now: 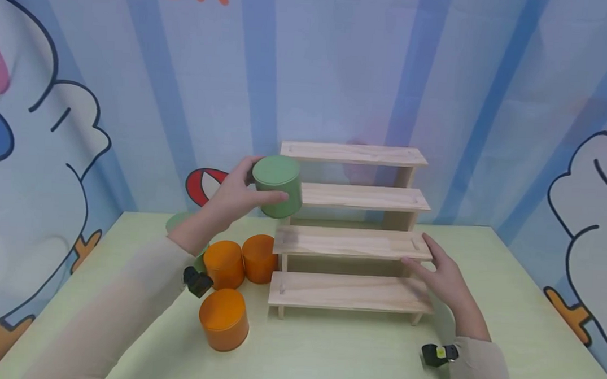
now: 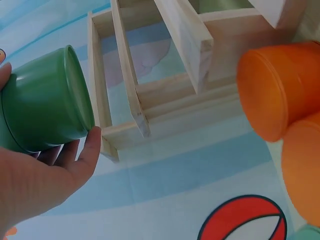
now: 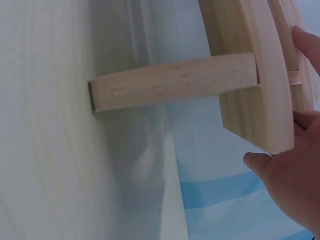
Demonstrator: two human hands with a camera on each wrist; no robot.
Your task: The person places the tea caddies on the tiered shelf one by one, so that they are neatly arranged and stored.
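Note:
A green lidded canister (image 1: pixel 278 188) is held up off the table in my left hand (image 1: pixel 232 199), with the thumb across its front and the fingers around its far side. It hangs at the left end of a four-step wooden display stand (image 1: pixel 352 242), in front of the upper steps. In the left wrist view, the fingers curve around the canister (image 2: pixel 47 100). My right hand (image 1: pixel 447 278) grips the right end of the stand's second step from the bottom, its thumb at the front edge. The right wrist view shows that hand (image 3: pixel 300 175) against the board ends.
Orange canisters (image 1: pixel 224 320) stand on the pale table (image 1: pixel 327 354) left of the stand, two of them close beside its left end. Another green canister (image 1: pixel 177 222) is partly hidden behind my left forearm. A blue striped backdrop (image 1: pixel 339 72) rises behind the table.

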